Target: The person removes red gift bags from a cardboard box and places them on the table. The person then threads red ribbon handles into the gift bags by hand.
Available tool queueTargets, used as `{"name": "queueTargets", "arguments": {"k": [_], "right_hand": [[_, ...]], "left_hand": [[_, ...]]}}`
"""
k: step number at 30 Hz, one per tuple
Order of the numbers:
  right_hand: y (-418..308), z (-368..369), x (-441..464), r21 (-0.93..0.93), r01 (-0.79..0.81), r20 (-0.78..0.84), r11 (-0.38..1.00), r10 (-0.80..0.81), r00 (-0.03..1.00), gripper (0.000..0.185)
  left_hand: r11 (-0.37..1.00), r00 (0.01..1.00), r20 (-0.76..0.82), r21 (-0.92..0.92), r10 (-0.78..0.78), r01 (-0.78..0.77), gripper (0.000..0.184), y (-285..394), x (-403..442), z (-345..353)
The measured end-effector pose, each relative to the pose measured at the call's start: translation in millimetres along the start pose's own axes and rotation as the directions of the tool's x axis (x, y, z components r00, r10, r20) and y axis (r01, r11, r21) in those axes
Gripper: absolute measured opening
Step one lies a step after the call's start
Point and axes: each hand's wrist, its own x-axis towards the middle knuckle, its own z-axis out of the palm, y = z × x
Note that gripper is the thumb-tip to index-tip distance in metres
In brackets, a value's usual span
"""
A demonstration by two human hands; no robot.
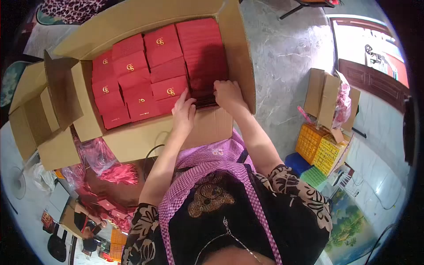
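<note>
A large open cardboard box (168, 134) stands in front of me, packed with rows of red packets (165, 46), several with gold lettering. My left hand (183, 110) is at the box's near side, fingers partly bent, touching the edge of the red packets beside the right column. My right hand (229, 95) is at the near right corner inside the box, fingers curled down over the near end of that column. A dark gap shows between the two hands. What the right fingertips hold, if anything, is hidden.
Orange and yellow crates (311, 143) stand on the floor at right, with an opened carton (326, 95) above them in view. Clear plastic bags (99, 154) and red tassels (119, 173) lie below the box at left. Another person's arm (86, 212) shows at lower left.
</note>
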Motion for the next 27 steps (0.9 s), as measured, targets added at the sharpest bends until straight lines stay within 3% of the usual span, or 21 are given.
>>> {"name": "queueTargets", "arguments": {"k": [2, 3, 6, 8, 12, 14, 17, 18, 20, 23, 27], "right_hand": [[-5, 1, -5, 0.072, 0.02, 0.009, 0.997, -0.021, 1.0, 0.014], [-4, 2, -4, 0.101, 0.032, -0.002, 0.994, -0.032, 0.999, 0.014], [-5, 6, -11, 0.082, 0.069, 0.043, 0.994, -0.073, 0.996, 0.012], [-3, 8, -13, 0.116, 0.094, -0.01, 0.989, -0.094, 0.996, 0.011], [-5, -10, -16, 0.156, 0.06, 0.155, 0.986, -0.085, 0.984, 0.022], [-3, -8, -20, 0.123, 0.135, 0.12, 0.983, -0.15, 0.981, 0.022], [-8, -2, -5, 0.277, 0.069, 0.075, 0.958, -0.093, 0.993, 0.023], [-13, 4, 4, 0.278, 0.071, 0.074, 0.958, -0.095, 0.993, 0.023], [-24, 16, 26, 0.338, 0.069, -0.327, 0.939, 0.048, 0.944, 0.03], [-28, 23, 56, 0.249, 0.042, -0.398, 0.968, 0.062, 0.915, 0.031], [-25, 25, 60, 0.116, 0.007, -0.323, 0.993, 0.031, 0.946, 0.027]], "left_hand": [[0.994, 0.997, 0.077, -0.108, -0.011, 0.019, 0.032, -7, 3, -5], [0.997, 0.997, 0.079, -0.075, -0.01, 0.016, 0.032, -8, 5, -7], [0.978, 0.998, 0.07, -0.209, -0.008, 0.022, 0.029, -7, 2, -6], [0.793, 0.954, 0.2, -0.531, -0.225, 0.298, 0.028, 0, 1, -6], [0.856, 0.946, 0.208, -0.41, -0.25, 0.317, 0.027, 4, 0, -10], [0.968, 0.998, 0.033, -0.247, 0.057, -0.047, 0.027, 0, 1, -8], [0.976, 0.993, 0.04, -0.195, 0.107, -0.097, 0.027, -1, 0, -9], [0.972, 0.995, 0.049, -0.224, 0.086, -0.073, 0.028, -2, 0, -8], [0.973, 0.997, 0.047, -0.224, 0.065, -0.053, 0.028, 0, -1, -6], [0.978, 0.998, 0.046, -0.205, 0.051, -0.041, 0.029, 2, 1, -9], [0.979, 0.994, 0.106, -0.203, 0.001, 0.021, 0.03, 6, -1, -13]]}}
